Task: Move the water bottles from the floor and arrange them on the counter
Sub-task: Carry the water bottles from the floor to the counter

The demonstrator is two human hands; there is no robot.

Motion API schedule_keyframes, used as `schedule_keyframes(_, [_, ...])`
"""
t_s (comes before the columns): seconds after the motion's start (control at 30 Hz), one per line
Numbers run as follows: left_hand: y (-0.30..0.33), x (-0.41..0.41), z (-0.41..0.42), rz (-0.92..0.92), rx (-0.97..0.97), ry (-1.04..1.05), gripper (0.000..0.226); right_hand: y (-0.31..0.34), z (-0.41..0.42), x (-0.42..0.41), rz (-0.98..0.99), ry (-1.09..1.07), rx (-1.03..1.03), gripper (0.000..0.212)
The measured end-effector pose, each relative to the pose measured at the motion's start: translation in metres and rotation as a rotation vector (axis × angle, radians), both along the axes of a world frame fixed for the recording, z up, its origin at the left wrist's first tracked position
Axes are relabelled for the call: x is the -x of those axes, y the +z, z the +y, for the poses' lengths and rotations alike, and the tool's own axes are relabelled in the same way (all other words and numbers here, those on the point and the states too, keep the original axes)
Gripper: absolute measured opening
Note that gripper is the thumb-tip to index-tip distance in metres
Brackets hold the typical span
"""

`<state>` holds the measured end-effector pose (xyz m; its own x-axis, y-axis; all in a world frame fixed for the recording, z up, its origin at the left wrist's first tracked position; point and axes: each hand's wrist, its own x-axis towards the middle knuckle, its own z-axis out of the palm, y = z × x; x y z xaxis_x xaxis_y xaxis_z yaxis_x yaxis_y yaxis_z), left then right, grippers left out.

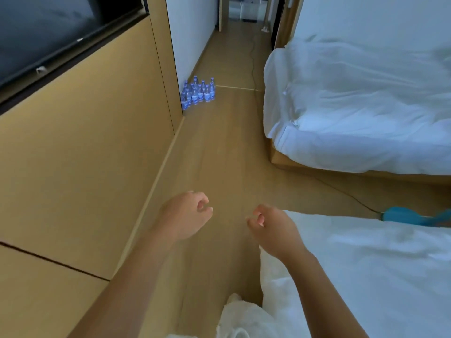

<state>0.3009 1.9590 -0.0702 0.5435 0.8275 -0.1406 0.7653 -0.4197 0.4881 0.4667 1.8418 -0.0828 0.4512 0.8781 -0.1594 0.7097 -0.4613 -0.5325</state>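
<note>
A cluster of clear water bottles [198,93] with blue caps and blue-and-white labels stands upright on the wooden floor [219,154], packed close together at the foot of the white wall's corner, where the tan wood panelling [85,142] ends. The bottles touch one another and sit well apart from both hands.

The left hand [186,214] hangs in the air above the floor near the panelling's skirting strip, its grip released: fingers loosely curled, thumb and forefinger tips close together, holding nothing. The right hand [272,226] hovers just beside it, over the floor by the edge of the near bed [378,264]; its grip is likewise slack and carries nothing. Both bare forearms reach forward from the bottom edge of the view.

A second bed [366,106] with rumpled white bedding stands farther along the right side, on a low wooden base. A thin dark cable [253,64] runs along the floor past this bed toward the corridor. A blue object [410,215] lies between the two beds. A dark screen [48,32] is mounted on the panelling at upper left.
</note>
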Motion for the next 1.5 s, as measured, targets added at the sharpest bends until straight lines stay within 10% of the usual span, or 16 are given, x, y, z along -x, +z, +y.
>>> schedule_keyframes(1.5, [-0.023,-0.455,0.878,-0.118,0.086,0.161,0.018,-0.014,0.911,-0.486,-0.064,0.110,0.028,0.031])
